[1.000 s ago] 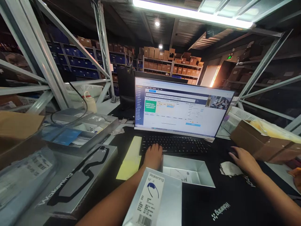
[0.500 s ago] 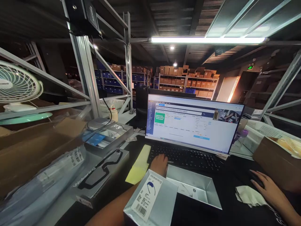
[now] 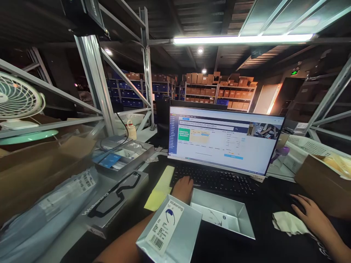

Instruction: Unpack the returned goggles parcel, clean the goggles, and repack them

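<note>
While the left hand (image 3: 183, 188) rests open and empty on the keyboard (image 3: 219, 181), whose long axis runs left-right under the monitor (image 3: 225, 140), the right hand (image 3: 309, 216) covers what may be a mouse (image 3: 298, 205); its grip is unclear.

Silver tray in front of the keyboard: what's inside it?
A pale printed sheet lies flat in the silver tray. Its near-left corner is hidden behind the labelled box.
</note>
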### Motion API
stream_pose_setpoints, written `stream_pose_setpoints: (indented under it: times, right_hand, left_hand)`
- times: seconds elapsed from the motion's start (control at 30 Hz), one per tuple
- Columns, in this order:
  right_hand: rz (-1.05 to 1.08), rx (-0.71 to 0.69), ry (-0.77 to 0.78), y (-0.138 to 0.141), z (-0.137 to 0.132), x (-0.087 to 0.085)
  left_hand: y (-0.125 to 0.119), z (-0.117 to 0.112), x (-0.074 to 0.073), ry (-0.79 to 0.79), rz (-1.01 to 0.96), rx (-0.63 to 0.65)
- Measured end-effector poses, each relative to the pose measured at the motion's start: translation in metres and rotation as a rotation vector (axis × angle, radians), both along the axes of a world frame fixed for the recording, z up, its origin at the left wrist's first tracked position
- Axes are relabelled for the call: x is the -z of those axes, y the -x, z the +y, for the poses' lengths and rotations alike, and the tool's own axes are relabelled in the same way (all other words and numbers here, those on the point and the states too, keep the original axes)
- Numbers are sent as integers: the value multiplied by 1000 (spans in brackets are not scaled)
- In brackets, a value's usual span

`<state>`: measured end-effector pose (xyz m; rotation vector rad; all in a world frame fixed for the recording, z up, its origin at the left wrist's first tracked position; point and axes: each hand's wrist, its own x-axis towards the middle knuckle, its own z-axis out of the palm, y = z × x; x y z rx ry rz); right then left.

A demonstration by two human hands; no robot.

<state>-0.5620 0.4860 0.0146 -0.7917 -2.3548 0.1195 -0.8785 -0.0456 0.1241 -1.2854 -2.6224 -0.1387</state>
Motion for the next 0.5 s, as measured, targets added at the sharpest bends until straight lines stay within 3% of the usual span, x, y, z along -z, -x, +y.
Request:
stream_pose_setpoints:
  times: [0.17,0.3,0.4,0.5]
  right_hand:
    - [1,-20,4,-1,7,8]
    - [3,3,15,1,1,3]
    - [32,15,-11,1,-20,-14]
    - [19,-1,-102,-3,-48,-43]
  left_hand:
    - [-1,0,-1,-8,9,-3]
    - [-1,0,-1,-15,10,-2]
    - [-3,1,0,-26,4,-4]
    - [-3,-1,-7,-56,15,-14]
